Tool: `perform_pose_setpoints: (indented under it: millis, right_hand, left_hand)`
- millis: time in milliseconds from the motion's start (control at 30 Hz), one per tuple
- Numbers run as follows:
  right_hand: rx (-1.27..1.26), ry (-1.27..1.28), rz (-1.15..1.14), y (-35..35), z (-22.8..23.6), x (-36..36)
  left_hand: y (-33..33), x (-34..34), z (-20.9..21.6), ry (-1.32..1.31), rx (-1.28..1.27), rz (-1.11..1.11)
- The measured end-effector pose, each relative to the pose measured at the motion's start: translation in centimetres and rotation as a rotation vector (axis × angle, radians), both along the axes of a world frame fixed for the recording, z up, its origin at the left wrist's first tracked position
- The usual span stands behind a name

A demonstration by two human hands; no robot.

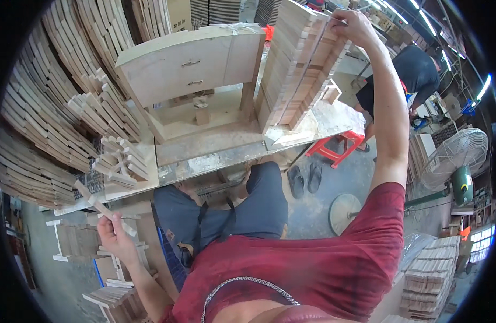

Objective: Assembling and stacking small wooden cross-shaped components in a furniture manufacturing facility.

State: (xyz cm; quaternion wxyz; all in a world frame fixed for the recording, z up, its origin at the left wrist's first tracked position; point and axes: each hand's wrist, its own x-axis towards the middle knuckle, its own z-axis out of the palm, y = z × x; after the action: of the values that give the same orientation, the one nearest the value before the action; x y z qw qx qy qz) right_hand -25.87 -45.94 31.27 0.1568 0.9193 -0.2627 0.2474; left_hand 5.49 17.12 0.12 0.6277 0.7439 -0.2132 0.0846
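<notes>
In my left hand [116, 234], at the lower left, a short wooden stick [100, 206] is gripped between the fingers and slants up toward the bench. My right arm reaches far up to the right. Its hand [357, 29] is at the top of a tall stack of wooden pieces [291, 64], fingers curled around something small and greyish that I cannot make out. A thin dark line runs down the stack's face from near those fingers. Left of the stack stands a pale wooden cabinet frame [189, 70] with two small handles on its front.
The workbench [205, 164] spans my front. Curved wooden slats [38, 129] are piled at the left, with short wooden blocks [121, 161] beside them. A red stool [339, 153], sandals [305, 180] and a fan [455, 161] are at the right. Another person [407, 75] bends over farther back.
</notes>
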Motion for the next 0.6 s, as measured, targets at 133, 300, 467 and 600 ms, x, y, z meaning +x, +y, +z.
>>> perform_pose_setpoints:
  millis: [133, 300, 467, 600]
  right_hand:
    - [0.093, -0.049, -0.131, 2.5, 1.5, 0.1]
    - [0.141, -0.254, 0.202, 12.0, 1.4, -1.5]
    - [0.717, 0.019, 0.524, 24.6, -11.7, 8.2]
    - [1.354, -0.014, 0.614, 26.6, -25.2, 11.0]
  left_hand:
    - [-1.6, -1.9, 2.0, 0.155, -0.214, -0.113]
    - [-2.1, -0.2, 3.6, 0.206, -0.563, -0.266]
    - [-2.2, -3.1, 6.2, -0.243, -0.197, -0.001]
    - [-6.2, -7.1, 6.7, 0.024, 0.064, -0.565]
